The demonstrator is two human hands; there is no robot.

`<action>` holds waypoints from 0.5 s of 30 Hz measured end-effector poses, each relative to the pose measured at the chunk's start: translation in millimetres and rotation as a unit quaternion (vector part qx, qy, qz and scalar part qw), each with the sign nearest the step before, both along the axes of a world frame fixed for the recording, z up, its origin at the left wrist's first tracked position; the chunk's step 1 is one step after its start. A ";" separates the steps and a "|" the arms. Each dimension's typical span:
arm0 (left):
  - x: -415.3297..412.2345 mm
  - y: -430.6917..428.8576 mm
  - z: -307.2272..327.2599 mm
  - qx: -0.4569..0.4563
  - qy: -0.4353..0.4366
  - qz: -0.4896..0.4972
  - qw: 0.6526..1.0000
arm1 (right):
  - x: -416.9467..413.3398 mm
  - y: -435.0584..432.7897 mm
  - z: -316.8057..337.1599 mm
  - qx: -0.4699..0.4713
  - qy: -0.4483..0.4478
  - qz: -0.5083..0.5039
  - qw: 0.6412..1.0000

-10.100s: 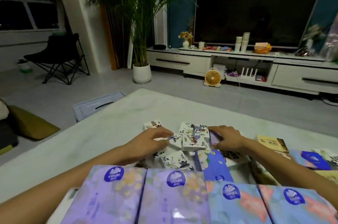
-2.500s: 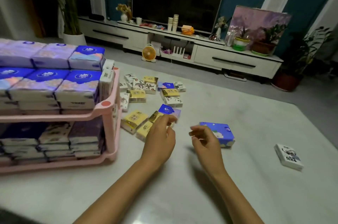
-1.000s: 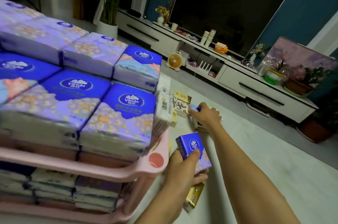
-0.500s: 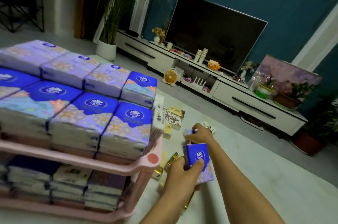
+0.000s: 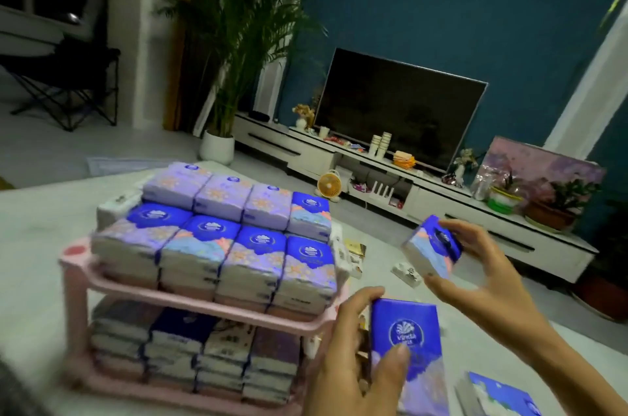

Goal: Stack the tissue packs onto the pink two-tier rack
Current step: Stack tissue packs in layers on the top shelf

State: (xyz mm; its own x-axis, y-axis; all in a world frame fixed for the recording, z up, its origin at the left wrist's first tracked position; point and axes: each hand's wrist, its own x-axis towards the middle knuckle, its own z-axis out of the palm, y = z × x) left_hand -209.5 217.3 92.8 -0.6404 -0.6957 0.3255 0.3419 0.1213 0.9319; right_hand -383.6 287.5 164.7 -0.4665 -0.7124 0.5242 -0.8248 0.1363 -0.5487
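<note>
The pink two-tier rack (image 5: 85, 271) stands on the white table, left of centre, with both tiers full of stacked tissue packs (image 5: 238, 239). My left hand (image 5: 353, 358) holds a blue tissue pack (image 5: 406, 337) upright, just right of the rack's lower tier. My right hand (image 5: 482, 266) grips a second blue and pink tissue pack (image 5: 431, 245) in the air, to the right of the upper tier. Small packs stand squeezed along the rack's right side.
Loose small packs (image 5: 406, 273) and a yellow pack (image 5: 355, 247) lie on the table behind my hands. Another blue pack (image 5: 499, 395) lies at the bottom right. Beyond the table are a TV stand (image 5: 424, 198), a potted palm (image 5: 217, 147) and a small fan (image 5: 329, 185).
My right hand has lifted a blue and pink pack off the table into the air. My left hand has raised its blue pack. The view has pulled back from the rack.
</note>
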 end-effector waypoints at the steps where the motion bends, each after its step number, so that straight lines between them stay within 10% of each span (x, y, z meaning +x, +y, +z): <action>1: 19.9 -15.1 5.5 -0.006 0.013 0.045 0.999 | 16.0 -1.4 5.8 0.005 0.006 0.017 1.000; 6: 113.9 -94.8 43.8 -0.131 -0.032 0.255 0.958 | 93.6 -47.9 13.3 0.030 0.105 0.126 0.986; 15: 132.4 -162.5 55.7 -0.323 -0.298 0.327 0.837 | 146.1 -123.2 13.8 0.143 0.118 0.218 0.958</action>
